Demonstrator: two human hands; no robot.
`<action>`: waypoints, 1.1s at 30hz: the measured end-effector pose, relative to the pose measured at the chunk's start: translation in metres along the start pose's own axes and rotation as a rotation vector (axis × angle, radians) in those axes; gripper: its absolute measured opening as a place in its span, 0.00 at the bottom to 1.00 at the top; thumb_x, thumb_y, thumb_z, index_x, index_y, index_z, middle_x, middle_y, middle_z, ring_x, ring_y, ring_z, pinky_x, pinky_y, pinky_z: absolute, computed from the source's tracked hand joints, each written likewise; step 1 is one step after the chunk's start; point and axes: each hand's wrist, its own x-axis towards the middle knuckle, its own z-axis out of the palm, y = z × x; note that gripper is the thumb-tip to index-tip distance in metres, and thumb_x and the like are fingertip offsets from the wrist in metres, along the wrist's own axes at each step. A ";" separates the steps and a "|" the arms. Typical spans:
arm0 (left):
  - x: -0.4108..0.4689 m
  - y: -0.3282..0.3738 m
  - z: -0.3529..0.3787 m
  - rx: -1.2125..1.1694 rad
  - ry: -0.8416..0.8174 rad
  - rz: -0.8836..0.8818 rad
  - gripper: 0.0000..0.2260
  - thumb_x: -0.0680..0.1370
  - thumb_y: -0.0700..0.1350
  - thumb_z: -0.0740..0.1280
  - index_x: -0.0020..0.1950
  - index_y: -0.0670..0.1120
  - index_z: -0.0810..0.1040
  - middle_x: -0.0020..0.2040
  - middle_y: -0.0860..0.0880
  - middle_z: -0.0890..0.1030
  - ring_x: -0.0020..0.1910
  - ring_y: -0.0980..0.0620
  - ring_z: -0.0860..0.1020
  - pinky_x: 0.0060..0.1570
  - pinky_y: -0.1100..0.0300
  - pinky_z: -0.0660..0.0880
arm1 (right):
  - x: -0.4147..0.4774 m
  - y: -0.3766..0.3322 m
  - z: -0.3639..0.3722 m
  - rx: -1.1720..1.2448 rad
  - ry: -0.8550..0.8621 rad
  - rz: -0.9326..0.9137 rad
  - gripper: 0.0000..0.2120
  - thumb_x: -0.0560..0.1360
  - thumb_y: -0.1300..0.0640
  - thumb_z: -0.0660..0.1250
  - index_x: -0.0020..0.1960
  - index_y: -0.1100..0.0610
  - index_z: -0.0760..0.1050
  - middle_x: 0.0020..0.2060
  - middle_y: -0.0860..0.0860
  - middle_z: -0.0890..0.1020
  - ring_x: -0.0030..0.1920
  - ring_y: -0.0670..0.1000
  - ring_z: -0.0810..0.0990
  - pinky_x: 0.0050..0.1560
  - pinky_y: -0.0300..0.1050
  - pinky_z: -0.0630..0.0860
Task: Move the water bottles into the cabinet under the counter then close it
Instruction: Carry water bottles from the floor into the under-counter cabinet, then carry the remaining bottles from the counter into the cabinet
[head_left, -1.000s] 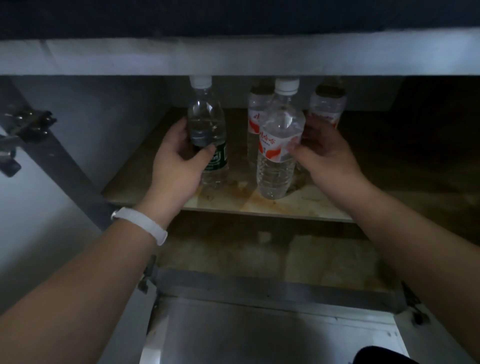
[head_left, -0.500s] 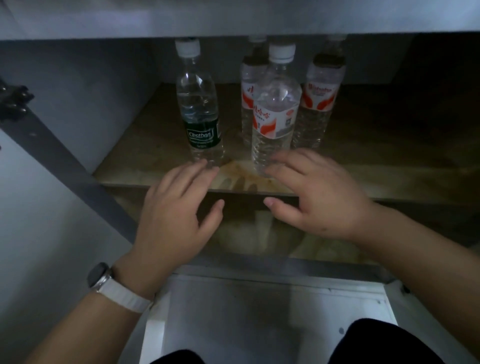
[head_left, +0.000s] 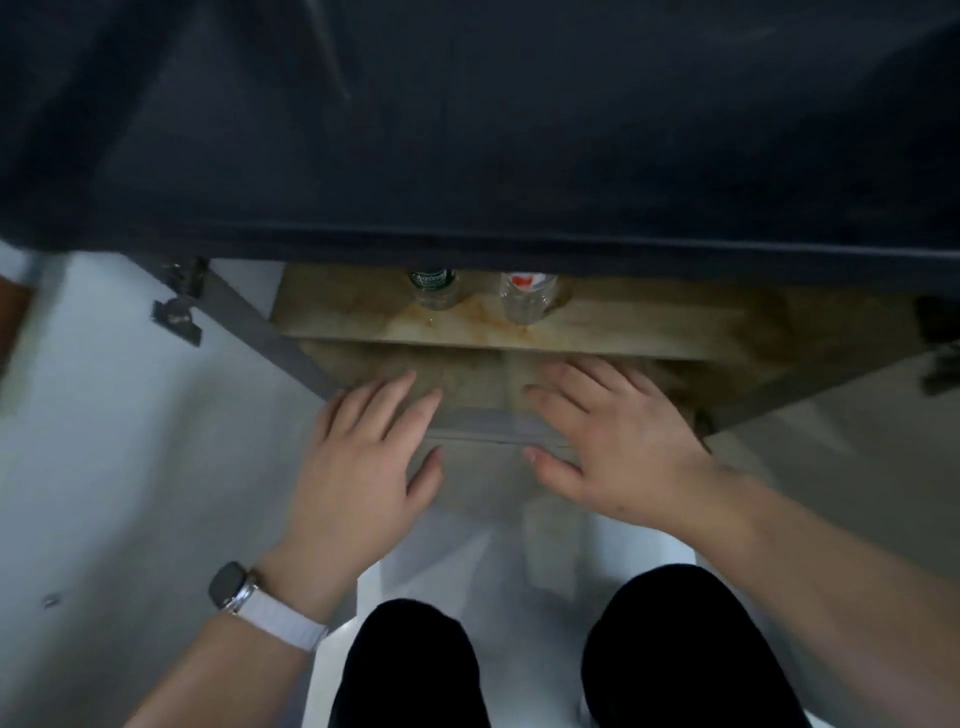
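The cabinet under the dark counter (head_left: 467, 130) stands with its doors swung out. On its stained wooden shelf (head_left: 649, 327) I see the bottoms of two clear water bottles: one with a green label (head_left: 432, 288) and one with a red-and-white label (head_left: 525, 297). Their tops are hidden by the counter edge, as are any bottles behind them. My left hand (head_left: 363, 462), with a white-strapped watch on the wrist, hovers empty with fingers spread in front of the cabinet. My right hand (head_left: 618, 441) is beside it, also empty and spread.
The left cabinet door (head_left: 104, 441) hangs open, with a metal hinge (head_left: 176, 306) near its top. The right door (head_left: 857, 431) is open too. My knees in black trousers (head_left: 545, 665) are at the bottom over a white floor.
Both hands let go of the bottles and drew back out of the cabinet. My view rose and tilted down, so the counter now hides most of the bottles.
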 end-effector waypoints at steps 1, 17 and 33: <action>0.000 0.006 -0.018 0.003 -0.015 0.007 0.20 0.76 0.51 0.64 0.64 0.44 0.80 0.66 0.42 0.78 0.62 0.39 0.75 0.64 0.42 0.67 | -0.007 -0.005 -0.019 0.004 -0.022 0.008 0.26 0.74 0.39 0.59 0.63 0.55 0.78 0.61 0.55 0.79 0.61 0.60 0.76 0.58 0.56 0.74; 0.083 0.149 -0.265 0.017 -0.057 0.179 0.20 0.79 0.54 0.61 0.66 0.47 0.79 0.69 0.45 0.77 0.68 0.43 0.73 0.67 0.45 0.65 | -0.115 0.008 -0.300 -0.033 -0.057 0.134 0.30 0.75 0.36 0.52 0.67 0.51 0.74 0.68 0.54 0.75 0.67 0.59 0.73 0.64 0.56 0.71; 0.156 0.284 -0.322 -0.023 -0.029 0.526 0.22 0.79 0.54 0.60 0.70 0.48 0.78 0.70 0.46 0.77 0.69 0.44 0.74 0.68 0.43 0.68 | -0.224 0.073 -0.378 -0.147 0.165 0.370 0.28 0.75 0.36 0.57 0.65 0.51 0.76 0.61 0.53 0.80 0.63 0.59 0.77 0.60 0.56 0.75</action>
